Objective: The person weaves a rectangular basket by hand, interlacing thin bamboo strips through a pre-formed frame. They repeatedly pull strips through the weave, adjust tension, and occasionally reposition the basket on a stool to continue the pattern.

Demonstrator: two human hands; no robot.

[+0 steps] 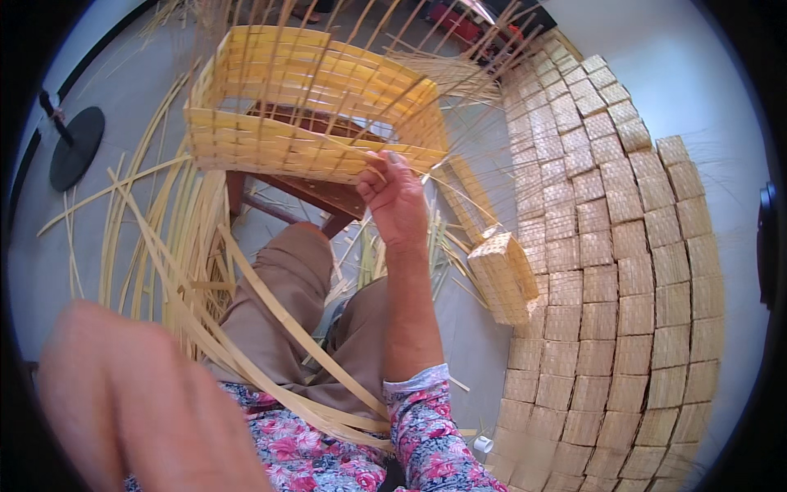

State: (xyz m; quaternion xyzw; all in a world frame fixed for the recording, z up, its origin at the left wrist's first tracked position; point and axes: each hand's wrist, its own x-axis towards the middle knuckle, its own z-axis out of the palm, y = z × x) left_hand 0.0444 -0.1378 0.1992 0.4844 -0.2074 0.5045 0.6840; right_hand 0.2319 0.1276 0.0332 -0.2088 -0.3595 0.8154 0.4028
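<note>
A partly woven basket of yellow strips rests in front of me, with thin upright stakes rising from its walls. My right hand is raised at the basket's near right corner, fingers closed in a pinch on a thin strip. This strip runs along the near wall's rim and trails off to the right. Large and blurred, my left hand is close to the camera at the lower left. Its fingertips do not show clearly, so I cannot tell what it holds.
A brown wooden stool bears the basket. Long pale strips lie across my lap and on the floor at left. A small woven basket stands at right, beside many rows of woven pieces. A black round base stands far left.
</note>
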